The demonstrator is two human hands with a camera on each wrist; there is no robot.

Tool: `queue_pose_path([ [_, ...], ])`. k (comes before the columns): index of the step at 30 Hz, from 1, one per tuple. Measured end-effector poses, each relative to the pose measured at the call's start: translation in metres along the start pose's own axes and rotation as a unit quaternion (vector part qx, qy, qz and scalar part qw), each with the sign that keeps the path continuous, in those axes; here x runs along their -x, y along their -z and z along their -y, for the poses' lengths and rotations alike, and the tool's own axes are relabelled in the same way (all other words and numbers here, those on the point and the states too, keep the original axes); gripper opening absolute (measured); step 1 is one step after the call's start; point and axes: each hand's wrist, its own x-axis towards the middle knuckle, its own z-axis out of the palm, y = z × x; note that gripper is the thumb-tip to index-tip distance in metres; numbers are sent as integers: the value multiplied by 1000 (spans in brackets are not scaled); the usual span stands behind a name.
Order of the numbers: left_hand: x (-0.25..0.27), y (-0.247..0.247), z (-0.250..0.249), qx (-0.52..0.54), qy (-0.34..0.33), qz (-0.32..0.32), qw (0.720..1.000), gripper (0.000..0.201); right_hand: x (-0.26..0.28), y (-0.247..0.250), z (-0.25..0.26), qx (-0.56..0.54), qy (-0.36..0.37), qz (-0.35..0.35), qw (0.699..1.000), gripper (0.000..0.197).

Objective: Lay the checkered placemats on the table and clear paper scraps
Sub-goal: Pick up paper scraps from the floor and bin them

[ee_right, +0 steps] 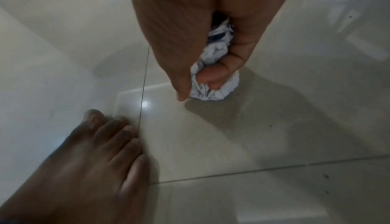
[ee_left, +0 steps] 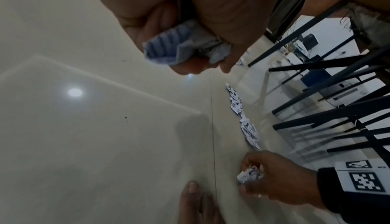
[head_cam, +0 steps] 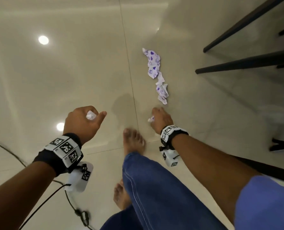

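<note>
Nearest to the camera are two bare feet on the glossy tiled floor, one foot set forward. Just above it the left hand has its fingers curled round one crumpled paper scrap, with the thumb sticking out; the left wrist view shows this wad has printed stripes. The right hand is low over the floor, and its fingers and thumb pinch a second crumpled scrap, white with dark print. Farther on, a trail of scraps with purple print lies on the floor beside the tile joint, near the black furniture legs. I count about four or five pieces there, but some overlap and the exact number is not sure. The paper looks very light, soft and already creased, so I judge it will crush easily and can be taken anywhere with a fingertip pinch; flat pieces may cling to the smooth tile. No checkered placemat and no bench top is in view.
</note>
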Motion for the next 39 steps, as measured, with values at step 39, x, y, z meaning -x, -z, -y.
queue_pose_path([
  [39, -215, 121, -191, -162, -196, 67, 965, 15, -23, 227, 60, -306, -182, -74, 932, 21],
])
